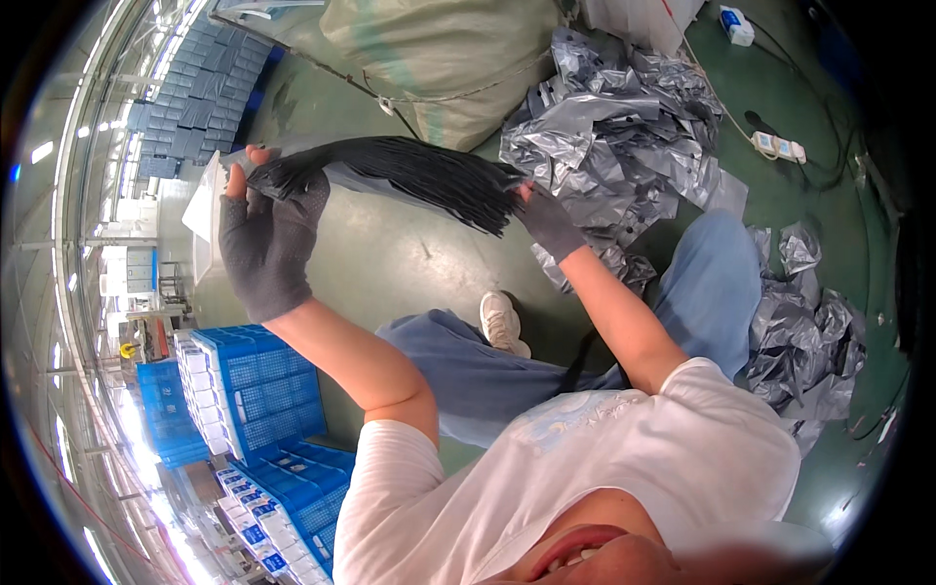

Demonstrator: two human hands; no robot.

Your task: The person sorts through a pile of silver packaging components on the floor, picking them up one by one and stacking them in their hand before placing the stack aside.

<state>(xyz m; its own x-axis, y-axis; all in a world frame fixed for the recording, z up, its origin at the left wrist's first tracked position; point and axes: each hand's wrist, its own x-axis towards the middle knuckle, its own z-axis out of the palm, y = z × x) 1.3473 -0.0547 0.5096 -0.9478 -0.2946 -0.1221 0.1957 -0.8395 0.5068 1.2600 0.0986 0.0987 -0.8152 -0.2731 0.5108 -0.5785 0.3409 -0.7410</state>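
Stretched between my hands is a bundle of long, thin black strips (409, 175), bowed slightly upward, with a pale see-through film along its lower side. I cannot tell exactly what the strips are. My left hand (268, 239), in a dark grey fingerless glove, is closed around the bundle's left end, thumb and a fingertip showing at the top. At the other end, the strips fan out loosely beside my right hand (551, 222), which wears a matching glove and pinches them near the tips. Both arms are raised in front of me.
Crumpled silver-grey plastic bags (604, 146) lie heaped ahead on the right, with another pile (814, 331) beside my leg. A large woven sack (458, 58) stands ahead. Blue crates (273, 390) of white packs are stacked at left. A power strip (778, 147) lies far right.
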